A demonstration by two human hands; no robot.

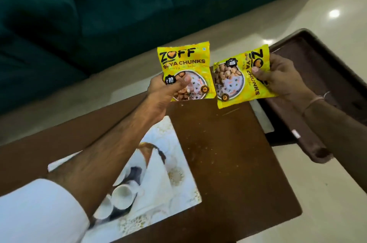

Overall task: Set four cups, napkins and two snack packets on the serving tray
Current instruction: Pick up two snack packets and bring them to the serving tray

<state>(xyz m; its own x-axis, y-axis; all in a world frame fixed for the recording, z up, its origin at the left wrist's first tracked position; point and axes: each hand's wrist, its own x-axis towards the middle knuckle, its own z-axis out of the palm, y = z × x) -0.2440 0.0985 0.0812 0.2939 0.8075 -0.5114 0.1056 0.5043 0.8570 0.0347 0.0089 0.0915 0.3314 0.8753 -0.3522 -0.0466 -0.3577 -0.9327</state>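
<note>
Yellow foil snack packets, two of them, printed "ZOFF SOYA CHUNKS", held up side by side above the brown wooden surface (228, 153). Left hand (164, 87) closed on the lower left corner of the upright packet (186, 67), thumb pressed across its front, fingers (156, 81) hidden behind. Right hand (282, 77) gripping the sideways-turned packet (240, 79) at its right edge, thumb on the print, fingers wrapped behind. Packet edges nearly touching between the two hands. Beyond and below the right fingers, a dark brown rectangular serving tray (309, 83). Below the left forearm, near the white sleeve (39, 211), a floral white placemat (174, 163) with white cups (121, 197) lying partly hidden under the arm. Past the left fingers, a dark green sofa (79, 14).
</note>
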